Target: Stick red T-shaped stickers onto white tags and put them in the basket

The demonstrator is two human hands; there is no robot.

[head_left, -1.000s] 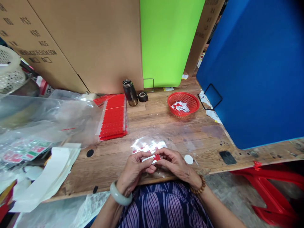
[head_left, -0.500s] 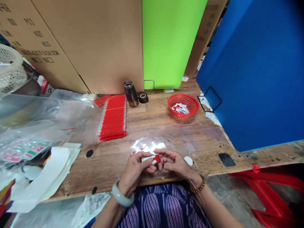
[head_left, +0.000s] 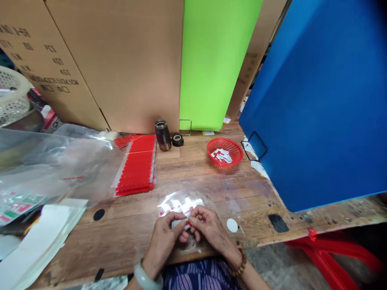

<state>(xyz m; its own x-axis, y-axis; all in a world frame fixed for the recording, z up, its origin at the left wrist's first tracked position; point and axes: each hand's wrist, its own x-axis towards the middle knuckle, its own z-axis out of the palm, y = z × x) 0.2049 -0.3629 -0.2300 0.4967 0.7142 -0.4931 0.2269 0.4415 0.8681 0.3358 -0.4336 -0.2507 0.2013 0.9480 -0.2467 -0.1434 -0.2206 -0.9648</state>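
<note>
My left hand is closed around a small white card with a red part, just above the table's near edge. My right hand meets it at the card's right end, thumb and fingertips pinched on the red part. Fingers hide most of the card. Right behind my hands lies a shiny clear plastic sheet with red and white bits on or under it. A red plastic basket farther back holds several similar white and red cards.
A stack of red strips lies left of centre, beside a dark open flask and its lid. Clear bags and white papers cover the left side. Cardboard, a green panel and a blue panel stand behind and right.
The view has tilted up and shifted slightly right. My right fingers, spread beside the card before, are now pinched on its red end. The left hand keeps its hold.
</note>
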